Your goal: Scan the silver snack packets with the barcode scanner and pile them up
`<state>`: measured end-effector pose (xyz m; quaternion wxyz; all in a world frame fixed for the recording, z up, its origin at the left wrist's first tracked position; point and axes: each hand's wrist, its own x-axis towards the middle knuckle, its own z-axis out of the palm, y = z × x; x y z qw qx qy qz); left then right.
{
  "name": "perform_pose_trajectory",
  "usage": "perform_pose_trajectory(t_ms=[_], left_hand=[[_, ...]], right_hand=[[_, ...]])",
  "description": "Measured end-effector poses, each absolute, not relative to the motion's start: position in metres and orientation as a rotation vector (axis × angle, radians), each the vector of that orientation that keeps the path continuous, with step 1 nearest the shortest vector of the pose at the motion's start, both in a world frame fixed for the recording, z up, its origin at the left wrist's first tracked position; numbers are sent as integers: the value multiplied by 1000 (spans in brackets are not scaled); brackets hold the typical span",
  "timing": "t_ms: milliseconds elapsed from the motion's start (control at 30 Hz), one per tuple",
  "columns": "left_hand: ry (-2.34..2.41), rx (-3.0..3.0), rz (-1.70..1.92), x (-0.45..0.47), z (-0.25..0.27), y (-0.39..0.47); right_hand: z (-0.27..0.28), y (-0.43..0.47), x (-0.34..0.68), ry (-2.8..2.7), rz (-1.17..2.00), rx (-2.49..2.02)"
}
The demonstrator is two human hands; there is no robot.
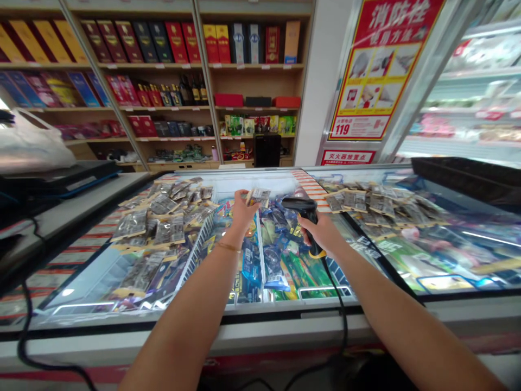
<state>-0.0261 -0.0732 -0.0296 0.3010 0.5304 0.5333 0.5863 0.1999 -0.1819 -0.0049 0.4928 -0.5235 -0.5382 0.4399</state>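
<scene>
The left hand (pixel 241 209) pinches a small packet (pixel 259 196) above the open freezer (pixel 285 307); just beside it, the right hand (pixel 321 232) grips a black barcode scanner (pixel 300 206) aimed at the packet.

bright indoor light | glare on freezer glass (pixel 122 260) | edges warped

A shop: wooden shelves (pixel 163 70) stocked with boxed goods and bottles, a glass-topped chest freezer (pixel 260 304) holding packaged foods, a refrigerated case (pixel 476 98), and a handheld barcode scanner (pixel 303 209).
</scene>
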Motion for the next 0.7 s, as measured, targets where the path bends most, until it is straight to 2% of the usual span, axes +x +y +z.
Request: perform_pose_trajectory(t_ms=[133,700], left_hand=[[1264,1200,1660,-30,-33,-68],[1219,938,1600,-31,-35,-65]], right_hand=[[-6,-183,200,-1325,1059,-1267],[-1,-196,189,-1486,959,-1369]])
